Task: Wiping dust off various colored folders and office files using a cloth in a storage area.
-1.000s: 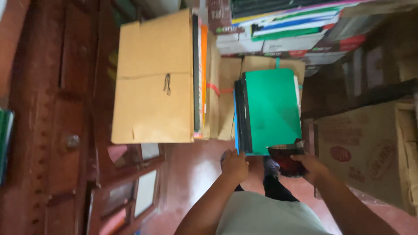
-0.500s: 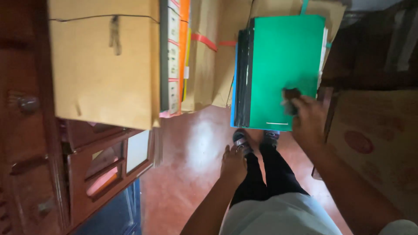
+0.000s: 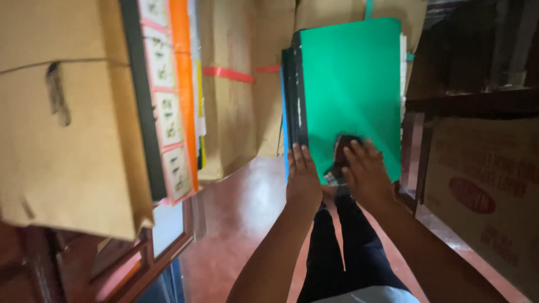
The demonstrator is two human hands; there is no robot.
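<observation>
The green folder (image 3: 351, 95) stands on edge at the front of a small stack, its flat cover facing us, with a black binder (image 3: 295, 95) pressed against its left side and a thin blue edge showing beyond that. Our left hand (image 3: 303, 179) lies open, fingers straight and together, the tips touching the lower end of the black binder's spine; it grasps nothing. Our right hand (image 3: 368, 174) is spread over a small dark object (image 3: 342, 147) that sits against the lower part of the green cover. The thumb is hidden, so we cannot tell whether the hand grips that object or only presses it to the folder. We judge that we are just making contact, both hands at the near end of the stack and neither closed around it. Getting hold of the folder from here would call for fingers curled round its edge, and the right hand is taken up by the dark object. Left of the stack hang brown envelopes (image 3: 230, 73) crossed by red tape, then an orange-edged file (image 3: 179, 95) with labels and a large brown paper parcel (image 3: 62, 112). A cardboard box (image 3: 483, 185) sits to the right under a dark wooden shelf (image 3: 471, 104). Below us are our dark trousers (image 3: 337, 247) and the red-brown floor (image 3: 241, 207).
</observation>
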